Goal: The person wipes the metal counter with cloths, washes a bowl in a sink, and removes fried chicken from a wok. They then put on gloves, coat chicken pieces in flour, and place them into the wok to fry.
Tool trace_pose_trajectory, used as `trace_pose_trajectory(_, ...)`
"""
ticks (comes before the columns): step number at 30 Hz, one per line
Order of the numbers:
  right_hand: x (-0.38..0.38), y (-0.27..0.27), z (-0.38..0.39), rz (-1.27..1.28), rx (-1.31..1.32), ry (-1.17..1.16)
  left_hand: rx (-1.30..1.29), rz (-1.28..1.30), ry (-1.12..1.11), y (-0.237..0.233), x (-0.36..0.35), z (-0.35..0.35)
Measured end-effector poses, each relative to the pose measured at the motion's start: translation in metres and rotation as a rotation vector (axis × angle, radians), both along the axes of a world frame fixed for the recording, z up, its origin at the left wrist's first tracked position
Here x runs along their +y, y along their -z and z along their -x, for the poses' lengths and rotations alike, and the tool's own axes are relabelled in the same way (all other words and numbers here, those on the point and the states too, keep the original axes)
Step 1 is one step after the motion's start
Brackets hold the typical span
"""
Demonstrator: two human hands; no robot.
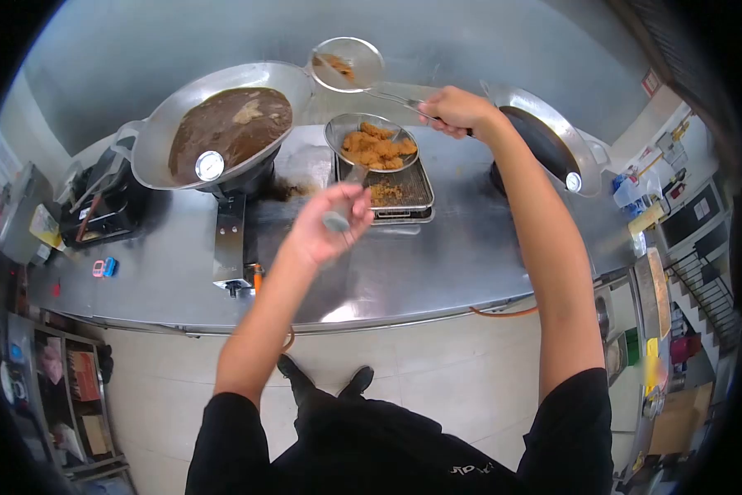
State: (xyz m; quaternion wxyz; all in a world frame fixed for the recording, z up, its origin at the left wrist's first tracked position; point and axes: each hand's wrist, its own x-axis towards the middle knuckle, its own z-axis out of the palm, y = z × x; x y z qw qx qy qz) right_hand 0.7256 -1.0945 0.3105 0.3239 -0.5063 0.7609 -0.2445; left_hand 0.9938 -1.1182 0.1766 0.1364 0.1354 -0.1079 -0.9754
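My left hand [331, 221] is closed round the handle of a strainer [332, 136]. Several golden-brown fried pieces [377, 148], which look like breaded chicken, lie in its bowl. Further right and higher, my right hand [456, 113] grips the handle of a fine-mesh skimmer [362, 51]. Brown crumbs [335, 64] sit in that skimmer's mesh, close to the rim of the left wok. Beneath the strainer, a metal tray with a rack [420, 198] stands on the counter, with crumbs [385, 195] scattered on it.
To the left, a large wok [152, 148] of brown bubbling oil has a dial thermometer [209, 166] at its rim. A second wok [581, 140] with dark oil and another thermometer [573, 181] is at right. A burner control box [230, 243] and small timers [104, 267] are on the steel counter [437, 264].
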Motion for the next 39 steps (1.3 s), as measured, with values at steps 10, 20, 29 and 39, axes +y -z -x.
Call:
trace_pose_trajectory(10, 0.124, 0.163, 0.043, 0.062, 0.592, 0.028, -0.003, 0.021, 0.037, -0.028, -0.044, -0.011)
trace_pose_trajectory(20, 0.169, 0.325, -0.008, 0.058, 0.839, 0.244, 0.013, -0.067, 0.066, -0.007, -0.045, -0.030)
trace_pose_trajectory(29, 0.167, 0.283, 0.017, 0.387, 0.770, 0.230, -0.035, -0.318, 0.067, 0.044, -0.047, -0.071)
trace_pose_trajectory(39, -0.186, 0.033, -0.103, 0.137, 0.943, -0.204, 0.012, 0.074, 0.094, 0.129, -0.034, -0.107)
